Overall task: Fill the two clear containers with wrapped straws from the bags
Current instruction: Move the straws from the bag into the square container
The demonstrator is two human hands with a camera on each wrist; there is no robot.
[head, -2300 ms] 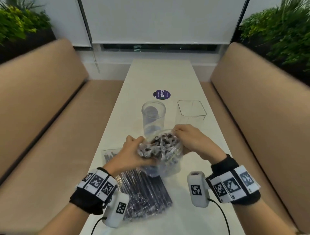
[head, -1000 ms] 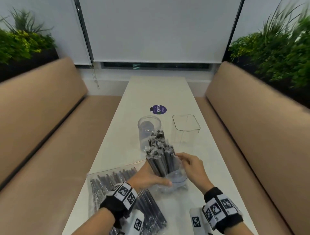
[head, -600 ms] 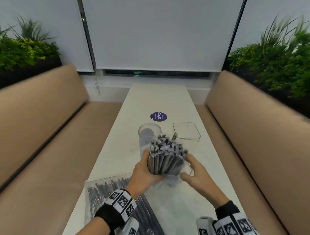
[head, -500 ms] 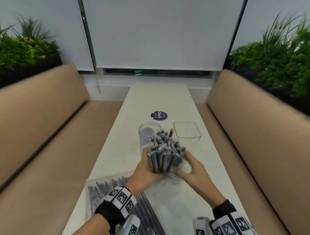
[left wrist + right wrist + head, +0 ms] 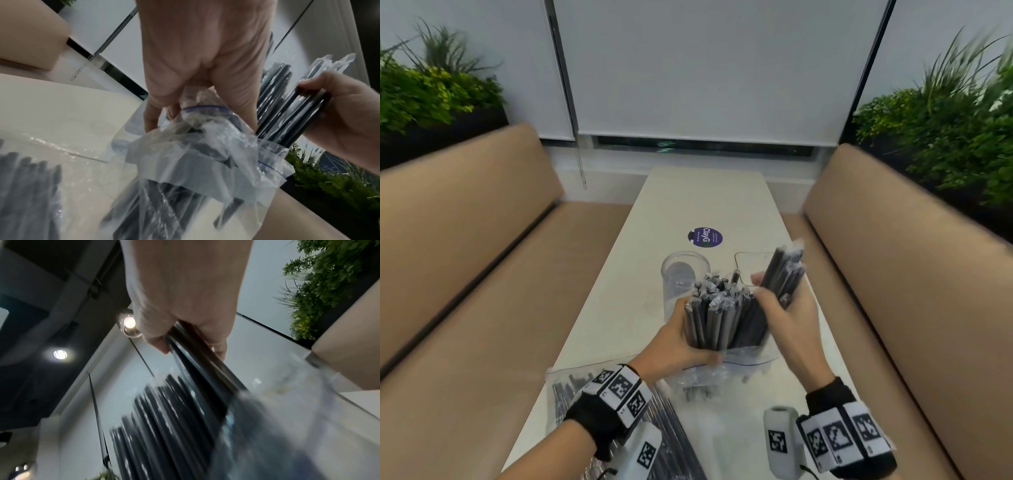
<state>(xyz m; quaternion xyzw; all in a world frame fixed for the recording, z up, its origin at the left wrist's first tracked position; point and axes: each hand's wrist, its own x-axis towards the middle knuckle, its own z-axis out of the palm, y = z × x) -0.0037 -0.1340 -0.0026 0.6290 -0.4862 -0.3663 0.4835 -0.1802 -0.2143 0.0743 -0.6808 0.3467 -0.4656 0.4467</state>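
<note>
My left hand [image 5: 677, 340] grips a thick upright bundle of dark wrapped straws [image 5: 717, 315] standing in a clear zip bag [image 5: 726, 371] pushed down around its base. My right hand [image 5: 786, 317] grips a smaller bunch of straws [image 5: 784, 274], raised and tilted right beside the bundle. Just beyond stand an empty round clear container [image 5: 684, 272] and a square clear container [image 5: 748, 263], partly hidden by the straws. In the left wrist view my left hand [image 5: 197, 68] holds the crumpled bag [image 5: 205, 155]; in the right wrist view my right hand [image 5: 185, 301] holds the bunch [image 5: 197, 363].
A second clear bag of straws [image 5: 566, 394] lies flat on the long white table [image 5: 705, 198] under my left wrist. A purple round sticker [image 5: 705, 237] lies beyond the containers. Tan benches [image 5: 465, 267] run along both sides, with plants behind them.
Both hands were cupping the whole bundle; now my right hand has drawn a smaller bunch up and to the right out of it. My left hand still holds the rest.
</note>
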